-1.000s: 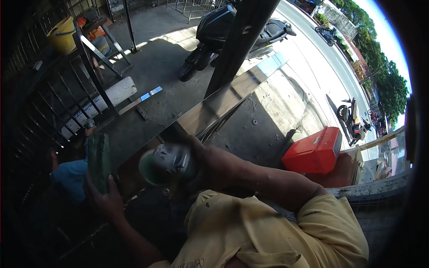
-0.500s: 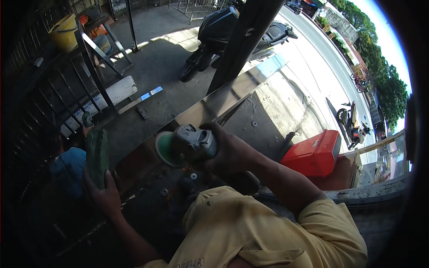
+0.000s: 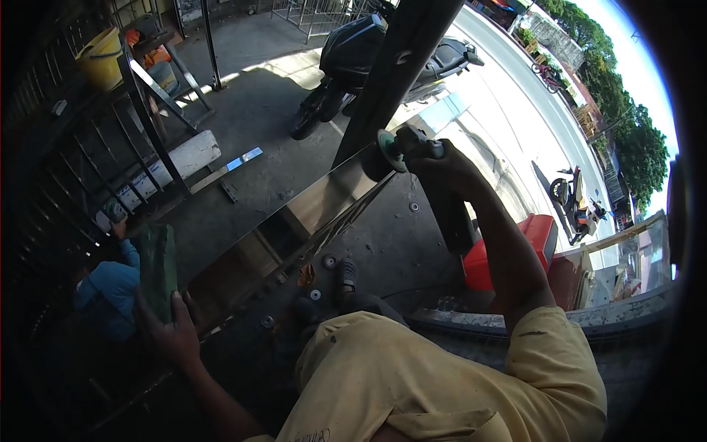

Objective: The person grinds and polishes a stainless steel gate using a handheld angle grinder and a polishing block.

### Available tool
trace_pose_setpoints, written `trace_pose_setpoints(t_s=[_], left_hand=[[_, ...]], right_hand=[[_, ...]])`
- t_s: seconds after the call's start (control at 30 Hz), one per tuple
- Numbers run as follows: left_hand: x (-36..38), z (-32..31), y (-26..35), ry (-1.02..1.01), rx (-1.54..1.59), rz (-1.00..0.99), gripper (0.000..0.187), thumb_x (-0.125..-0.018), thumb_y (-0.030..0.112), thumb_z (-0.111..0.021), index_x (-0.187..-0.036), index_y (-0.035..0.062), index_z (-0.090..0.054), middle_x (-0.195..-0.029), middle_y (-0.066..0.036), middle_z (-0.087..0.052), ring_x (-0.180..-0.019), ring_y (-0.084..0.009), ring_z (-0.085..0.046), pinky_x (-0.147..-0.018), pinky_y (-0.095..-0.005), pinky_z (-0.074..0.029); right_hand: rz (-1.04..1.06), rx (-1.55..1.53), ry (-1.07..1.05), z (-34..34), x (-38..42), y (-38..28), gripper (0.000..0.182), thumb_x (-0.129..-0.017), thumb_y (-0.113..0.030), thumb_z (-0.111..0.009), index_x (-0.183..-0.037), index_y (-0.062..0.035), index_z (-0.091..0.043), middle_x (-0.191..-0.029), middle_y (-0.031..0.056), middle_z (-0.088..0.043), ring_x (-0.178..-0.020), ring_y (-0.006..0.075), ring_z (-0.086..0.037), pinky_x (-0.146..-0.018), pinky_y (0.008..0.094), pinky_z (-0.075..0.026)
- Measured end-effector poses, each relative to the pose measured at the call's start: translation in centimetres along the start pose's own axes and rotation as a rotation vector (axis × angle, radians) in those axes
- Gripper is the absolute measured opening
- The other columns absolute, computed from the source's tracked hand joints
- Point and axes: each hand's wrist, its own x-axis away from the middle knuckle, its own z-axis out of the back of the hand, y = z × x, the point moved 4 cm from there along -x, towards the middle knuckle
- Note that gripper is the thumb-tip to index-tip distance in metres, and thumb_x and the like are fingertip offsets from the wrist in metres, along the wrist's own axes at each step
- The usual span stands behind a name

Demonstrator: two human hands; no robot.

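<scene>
My right hand (image 3: 442,171) grips an angle grinder (image 3: 414,147) with a green disc, held against the far part of a long shiny steel bar (image 3: 294,214) that runs from lower left to upper right. My left hand (image 3: 168,328) holds a green block (image 3: 157,269) upright at the bar's near end. My right arm is stretched out forward.
A dark post (image 3: 390,74) rises behind the bar, with a black motorbike (image 3: 353,51) beyond it. A red box (image 3: 541,232) sits at right. A person in blue (image 3: 110,283) crouches at left by metal frames (image 3: 147,118). Washers lie on the floor (image 3: 383,243).
My right hand has run the grinder along the bar, from near my body up to its far part. My left hand with the green block has stayed in place.
</scene>
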Motion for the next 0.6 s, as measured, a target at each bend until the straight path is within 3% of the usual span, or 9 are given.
trace_pose_setpoints(t_s=[0.07, 0.17, 0.2, 0.27, 0.33, 0.43, 0.5, 0.6], left_hand=[[-0.1, 0.0, 0.0, 0.007, -0.01, 0.004, 0.061, -0.088, 0.03, -0.072, -0.139, 0.001, -0.054, -0.131, -0.023, -0.06, -0.121, -0.0412, -0.059, -0.1, -0.0492, -0.047], [-0.2, -0.3, -0.3, 0.002, -0.012, 0.019, 0.061, -0.089, 0.029, -0.072, -0.139, 0.0005, -0.053, -0.133, -0.023, -0.06, -0.123, -0.0415, -0.058, -0.102, -0.0489, -0.046], [-0.3, -0.3, -0.4, -0.002, -0.007, 0.02, 0.06, -0.089, 0.029, -0.071, -0.14, 0.0005, -0.053, -0.133, -0.023, -0.059, -0.124, -0.0416, -0.057, -0.103, -0.0488, -0.046], [-0.3, -0.2, -0.4, -0.016, 0.002, 0.021, 0.06, -0.09, 0.028, -0.071, -0.14, 0.0003, -0.053, -0.134, -0.023, -0.059, -0.125, -0.0419, -0.057, -0.104, -0.0487, -0.046], [-0.5, 0.0, -0.2, -0.021, 0.01, 0.04, 0.061, -0.09, 0.028, -0.071, -0.141, 0.0001, -0.053, -0.135, -0.024, -0.059, -0.125, -0.0421, -0.057, -0.104, -0.0488, -0.045], [-0.6, 0.3, 0.2, -0.039, -0.024, 0.049, 0.062, -0.089, 0.03, -0.072, -0.141, 0.0013, -0.054, -0.137, -0.025, -0.058, -0.125, -0.0427, -0.056, -0.104, -0.0485, -0.046], [-0.4, 0.4, 0.3, -0.025, -0.05, 0.044, 0.062, -0.089, 0.031, -0.072, -0.141, 0.0018, -0.054, -0.135, -0.025, -0.059, -0.124, -0.0425, -0.058, -0.103, -0.0483, -0.046], [-0.4, 0.3, 0.2, 0.004, -0.059, 0.015, 0.062, -0.089, 0.032, -0.073, -0.14, 0.0022, -0.055, -0.132, -0.025, -0.061, -0.121, -0.042, -0.06, -0.101, -0.0482, -0.047]], right_hand=[[-0.003, 0.127, 0.11, -0.5, 1.3, -0.7, 0.085, -0.07, -0.045, -0.091, -0.125, 0.0078, -0.053, -0.105, 0.0138, -0.068, -0.092, 0.0174, -0.067, -0.08, 0.0301, -0.055], [0.165, 0.074, -0.12, -6.5, 2.8, -0.1, 0.087, -0.071, -0.039, -0.09, -0.13, 0.0071, -0.048, -0.111, 0.0186, -0.068, -0.1, 0.0223, -0.069, -0.086, 0.0344, -0.055], [0.209, 0.081, -0.129, -9.3, 6.2, -3.5, 0.086, -0.072, -0.037, -0.09, -0.132, 0.0061, -0.046, -0.112, 0.0204, -0.069, -0.103, 0.0251, -0.07, -0.089, 0.0364, -0.055], [0.182, 0.101, -0.295, -14.1, 9.7, -6.1, 0.087, -0.073, -0.037, -0.088, -0.14, -0.0033, -0.045, -0.118, 0.0197, -0.068, -0.111, 0.0306, -0.068, -0.098, 0.0409, -0.052], [0.185, 0.014, -0.472, -16.6, 11.9, -8.0, 0.09, -0.072, -0.036, -0.089, -0.14, -0.0027, -0.043, -0.119, 0.0218, -0.067, -0.114, 0.0339, -0.067, -0.099, 0.0417, -0.052], [0.221, 0.001, -0.442, -16.2, 11.8, -7.3, 0.091, -0.071, -0.036, -0.09, -0.14, -0.0027, -0.042, -0.12, 0.0212, -0.067, -0.115, 0.0327, -0.067, -0.1, 0.0412, -0.051], [0.215, 0.115, -0.274, -13.2, 9.4, -5.1, 0.09, -0.071, -0.035, -0.09, -0.14, -0.0032, -0.043, -0.118, 0.0209, -0.068, -0.113, 0.0313, -0.067, -0.099, 0.0404, -0.052], [0.128, 0.1, 0.035, -6.0, 4.0, -1.3, 0.083, -0.07, -0.036, -0.091, -0.128, 0.0063, -0.05, -0.109, 0.0184, -0.069, -0.101, 0.0239, -0.069, -0.085, 0.0357, -0.055]])
